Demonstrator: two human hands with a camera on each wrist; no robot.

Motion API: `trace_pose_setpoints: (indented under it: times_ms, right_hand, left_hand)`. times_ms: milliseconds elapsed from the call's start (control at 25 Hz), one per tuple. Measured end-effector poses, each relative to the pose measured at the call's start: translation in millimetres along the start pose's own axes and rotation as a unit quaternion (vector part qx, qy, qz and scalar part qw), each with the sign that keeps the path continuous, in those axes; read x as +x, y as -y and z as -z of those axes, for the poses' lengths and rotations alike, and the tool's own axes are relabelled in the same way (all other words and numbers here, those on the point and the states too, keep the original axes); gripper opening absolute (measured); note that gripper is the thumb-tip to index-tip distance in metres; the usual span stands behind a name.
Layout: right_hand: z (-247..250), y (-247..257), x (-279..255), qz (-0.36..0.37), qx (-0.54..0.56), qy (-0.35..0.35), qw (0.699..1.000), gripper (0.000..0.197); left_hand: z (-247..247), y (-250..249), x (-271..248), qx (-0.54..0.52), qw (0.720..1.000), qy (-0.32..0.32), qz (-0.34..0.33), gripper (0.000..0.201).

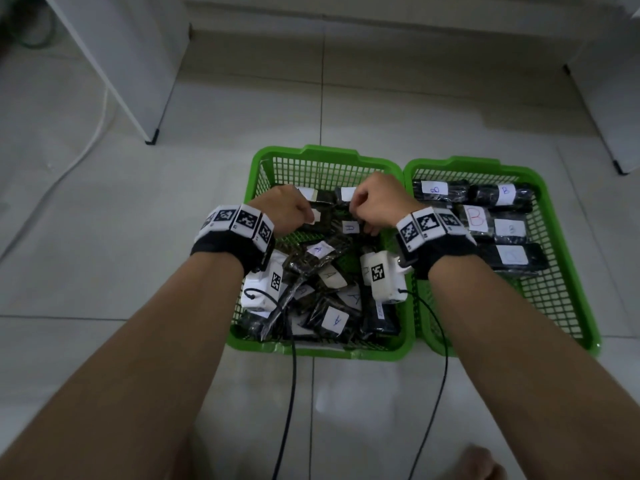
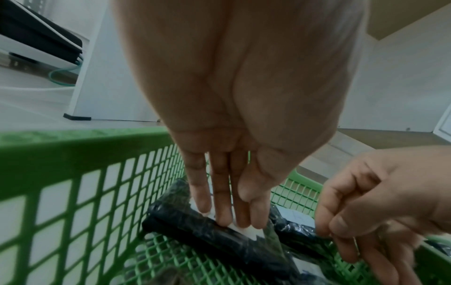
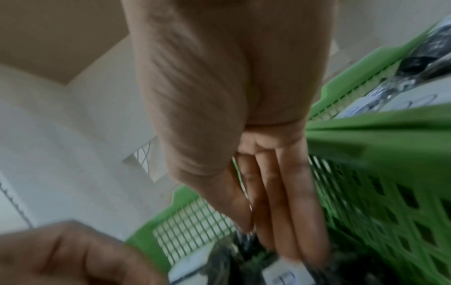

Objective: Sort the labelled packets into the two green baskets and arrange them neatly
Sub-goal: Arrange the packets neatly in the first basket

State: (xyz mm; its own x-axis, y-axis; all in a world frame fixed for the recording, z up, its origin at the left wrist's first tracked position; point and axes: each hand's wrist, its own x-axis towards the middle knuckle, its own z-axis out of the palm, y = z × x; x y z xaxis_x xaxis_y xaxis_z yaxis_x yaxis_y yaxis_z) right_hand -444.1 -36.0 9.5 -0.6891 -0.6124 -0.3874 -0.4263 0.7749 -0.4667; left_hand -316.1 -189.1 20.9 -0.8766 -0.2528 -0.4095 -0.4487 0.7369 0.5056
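Observation:
Two green baskets stand side by side on the tiled floor. The left basket (image 1: 322, 152) holds a loose heap of black packets labelled A (image 1: 334, 320). Black packets labelled B (image 1: 440, 190) lie in rows in the right basket (image 1: 585, 306). Both hands are at the far end of the left basket. My left hand (image 1: 291, 211) (image 2: 229, 221) presses straight fingers onto the white label of a black packet (image 2: 195, 231). My right hand (image 1: 374, 206) (image 3: 268, 241) pinches the end of the neighbouring black packet (image 2: 297, 231) between thumb and fingers.
A white furniture leg (image 1: 152, 136) and a white cable (image 1: 86, 147) are on the floor at far left. More white furniture (image 1: 620, 168) stands at far right. Black wrist-camera cables (image 1: 292, 375) trail toward me. A foot (image 1: 481, 462) shows at the bottom edge.

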Motion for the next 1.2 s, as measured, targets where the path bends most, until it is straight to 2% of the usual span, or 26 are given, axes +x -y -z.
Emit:
trace_pose_setpoints:
  times_ms: [120, 160, 240, 320, 400, 480, 600, 680, 760, 840, 960, 1040, 1200]
  right_hand:
    - [16, -3, -16, -0.058, 0.088, 0.043, 0.993, 0.021]
    - [23, -5, -22, -0.065, 0.088, 0.051, 0.993, 0.016]
    - [30, -9, -27, -0.052, 0.011, 0.064, 0.997, 0.011]
    - [24, -8, -31, -0.042, -0.095, 0.070, 0.992, 0.014]
    - [10, -4, -37, -0.039, -0.151, 0.060, 0.986, 0.013]
    - [-7, 2, -47, -0.022, -0.186, 0.053, 0.981, 0.009]
    - [-23, 6, -54, 0.002, -0.232, 0.055, 0.971, 0.011]
    - [-24, 8, -55, 0.001, -0.227, 0.069, 0.972, 0.010]
    - [-18, 7, -54, -0.015, -0.184, 0.094, 0.978, 0.019]
    - [-3, 2, -54, -0.039, -0.099, 0.106, 0.989, 0.017]
    - [25, -10, -52, -0.049, 0.046, 0.069, 0.995, 0.024]
    - [40, -19, -51, -0.041, 0.148, 0.025, 0.988, 0.028]
    - [41, -33, -46, -0.052, 0.304, 0.006, 0.951, 0.030]
  left_hand:
    - [-2, -5, -4, 0.005, 1.000, 0.016, -0.023, 0.015]
    - [-4, -8, -6, 0.026, 0.998, 0.039, -0.031, 0.017]
    - [-12, -13, -8, 0.072, 0.994, 0.082, -0.029, 0.037]
    - [-20, -16, -8, 0.087, 0.991, 0.099, -0.010, 0.056]
    - [-23, -16, -8, 0.091, 0.990, 0.107, 0.008, 0.065]
    - [-23, -12, -9, 0.079, 0.991, 0.109, 0.018, 0.063]
    - [-21, -8, -9, 0.054, 0.993, 0.107, 0.016, 0.048]
    - [-18, -4, -11, 0.048, 0.992, 0.114, 0.019, 0.042]
    - [-16, -3, -13, 0.047, 0.992, 0.120, 0.016, 0.042]
    - [-15, -1, -13, 0.050, 0.991, 0.124, 0.007, 0.042]
    - [-15, 1, -13, 0.037, 0.990, 0.138, 0.005, 0.037]
    - [-14, 1, -11, 0.012, 0.991, 0.134, 0.006, 0.035]
    - [-20, -9, -2, 0.021, 0.994, 0.108, -0.004, 0.028]
